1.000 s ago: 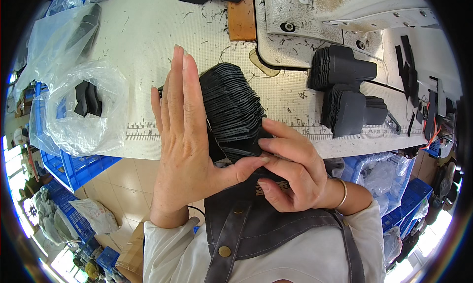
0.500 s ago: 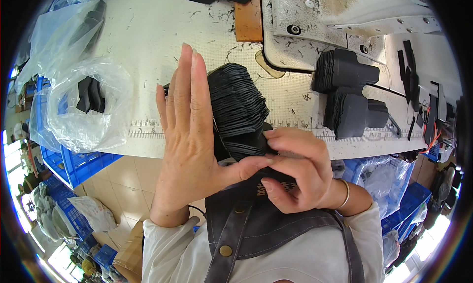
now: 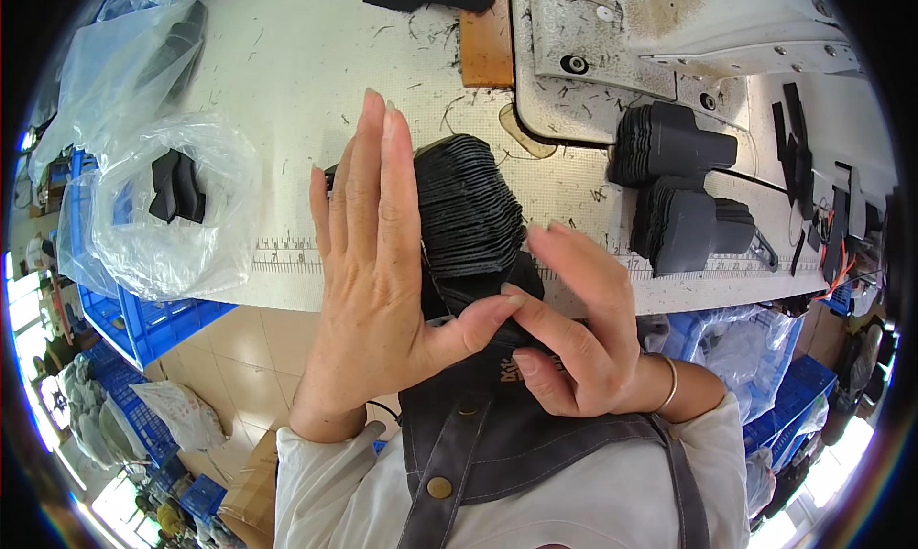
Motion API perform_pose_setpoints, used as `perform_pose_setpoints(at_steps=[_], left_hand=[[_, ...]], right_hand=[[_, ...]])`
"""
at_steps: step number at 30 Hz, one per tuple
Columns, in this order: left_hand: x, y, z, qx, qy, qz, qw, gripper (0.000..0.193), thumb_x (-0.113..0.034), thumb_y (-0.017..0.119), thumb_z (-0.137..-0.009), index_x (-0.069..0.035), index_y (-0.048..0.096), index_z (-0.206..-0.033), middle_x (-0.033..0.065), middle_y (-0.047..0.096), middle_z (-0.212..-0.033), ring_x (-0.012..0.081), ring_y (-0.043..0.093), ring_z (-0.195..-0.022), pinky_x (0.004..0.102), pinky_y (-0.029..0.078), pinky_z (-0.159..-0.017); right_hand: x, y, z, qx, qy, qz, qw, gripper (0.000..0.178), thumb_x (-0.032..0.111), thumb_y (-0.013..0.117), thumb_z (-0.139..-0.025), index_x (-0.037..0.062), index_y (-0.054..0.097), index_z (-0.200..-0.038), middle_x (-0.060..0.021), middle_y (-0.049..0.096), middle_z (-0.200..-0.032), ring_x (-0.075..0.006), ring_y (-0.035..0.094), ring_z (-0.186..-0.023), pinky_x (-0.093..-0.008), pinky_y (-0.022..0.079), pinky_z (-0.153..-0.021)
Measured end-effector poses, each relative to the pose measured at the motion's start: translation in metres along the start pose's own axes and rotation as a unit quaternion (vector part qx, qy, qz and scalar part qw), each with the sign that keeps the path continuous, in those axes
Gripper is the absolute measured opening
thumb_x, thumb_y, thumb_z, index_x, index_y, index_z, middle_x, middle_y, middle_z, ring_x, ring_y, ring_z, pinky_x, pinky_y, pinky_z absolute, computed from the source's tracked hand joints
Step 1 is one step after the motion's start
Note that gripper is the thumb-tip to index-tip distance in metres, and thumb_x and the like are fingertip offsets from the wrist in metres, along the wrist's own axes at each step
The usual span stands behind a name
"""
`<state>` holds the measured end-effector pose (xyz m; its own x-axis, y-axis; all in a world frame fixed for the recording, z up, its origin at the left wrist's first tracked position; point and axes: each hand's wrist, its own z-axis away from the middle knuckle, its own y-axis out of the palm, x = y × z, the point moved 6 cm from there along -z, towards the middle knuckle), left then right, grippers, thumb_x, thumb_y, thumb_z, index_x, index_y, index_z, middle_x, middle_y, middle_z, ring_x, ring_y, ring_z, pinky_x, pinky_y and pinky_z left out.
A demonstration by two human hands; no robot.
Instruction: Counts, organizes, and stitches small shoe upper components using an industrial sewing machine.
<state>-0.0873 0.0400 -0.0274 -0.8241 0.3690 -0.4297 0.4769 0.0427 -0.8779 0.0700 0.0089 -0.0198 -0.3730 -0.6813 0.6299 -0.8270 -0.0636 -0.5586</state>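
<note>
A thick stack of black sheet pieces (image 3: 470,205) stands at the table's near edge, its many layered edges showing. My left hand (image 3: 368,262) lies flat along the left side of the stack, fingers stretched upward. Its thumb reaches across the stack's near end. My right hand (image 3: 588,329) is at the near right corner, fingers apart and partly bent. Its index finger is lifted off the stack, and its middle fingertip meets the left thumb tip. Behind the hands, the lower part of the stack is hidden.
Two stacks of dark cut pieces (image 3: 684,219) lie on the right, below a sewing machine (image 3: 727,23). A clear plastic bag (image 3: 229,195) with black pieces hangs by a blue crate (image 3: 143,324) at left. Black strips (image 3: 794,147) lie far right. A ruler scale (image 3: 287,257) runs along the table edge.
My right index finger has come away from the stack's near corner and straightened. At the near end, the layers have shifted, and a smooth dark face shows there.
</note>
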Motion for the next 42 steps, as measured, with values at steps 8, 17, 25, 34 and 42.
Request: perform_pose_setpoints(at_steps=[8,17,25,34,42], left_hand=[[0.000,0.001,0.000,-0.004,0.005,-0.001,1.000,0.113,-0.070,0.052,-0.076,0.006,0.009,-0.147,0.0308,0.016,-0.151,0.0442,0.022,-0.139,0.0570,0.011,-0.111],[0.001,0.002,0.000,0.002,0.001,0.011,1.000,0.112,-0.069,0.052,-0.077,0.006,0.008,-0.147,0.0310,0.014,-0.151,0.0442,0.021,-0.139,0.0590,0.010,-0.110],[0.000,0.001,0.000,0.004,-0.001,0.005,1.000,0.114,-0.072,0.051,-0.075,0.006,0.008,-0.147,0.0306,0.014,-0.151,0.0439,0.021,-0.139,0.0587,0.010,-0.110],[0.001,0.000,-0.001,0.005,-0.002,0.016,1.000,0.111,-0.069,0.051,-0.077,0.006,0.009,-0.147,0.0306,0.014,-0.151,0.0443,0.021,-0.139,0.0583,0.010,-0.110],[-0.003,-0.001,0.000,0.000,-0.028,0.036,0.999,0.091,-0.052,0.048,-0.086,0.007,0.014,-0.146,0.0263,0.018,-0.152,0.0410,0.021,-0.140,0.0544,0.007,-0.112]], right_hand=[[-0.002,0.006,0.006,0.017,-0.008,-0.012,1.000,0.034,0.017,0.059,-0.085,-0.0072,0.059,-0.110,-0.0310,0.056,-0.117,-0.0458,0.055,-0.109,-0.0488,0.048,-0.089],[-0.006,0.010,0.006,-0.021,0.009,-0.102,0.995,0.036,0.006,0.067,-0.074,-0.0102,0.060,-0.105,-0.0240,0.057,-0.115,-0.0442,0.055,-0.115,-0.0500,0.046,-0.095],[-0.004,0.008,0.004,-0.014,0.010,-0.079,0.997,0.036,0.005,0.068,-0.073,-0.0103,0.060,-0.104,-0.0235,0.058,-0.113,-0.0419,0.059,-0.110,-0.0489,0.049,-0.092],[-0.001,0.005,-0.001,-0.024,0.003,-0.080,0.996,0.037,0.003,0.069,-0.070,-0.0106,0.059,-0.103,-0.0246,0.057,-0.111,-0.0402,0.061,-0.099,-0.0446,0.054,-0.081],[-0.004,0.007,-0.006,-0.002,0.031,-0.113,0.993,0.046,0.002,0.069,-0.068,-0.0103,0.057,-0.111,-0.0244,0.055,-0.114,-0.0373,0.059,-0.095,-0.0408,0.051,-0.079]])
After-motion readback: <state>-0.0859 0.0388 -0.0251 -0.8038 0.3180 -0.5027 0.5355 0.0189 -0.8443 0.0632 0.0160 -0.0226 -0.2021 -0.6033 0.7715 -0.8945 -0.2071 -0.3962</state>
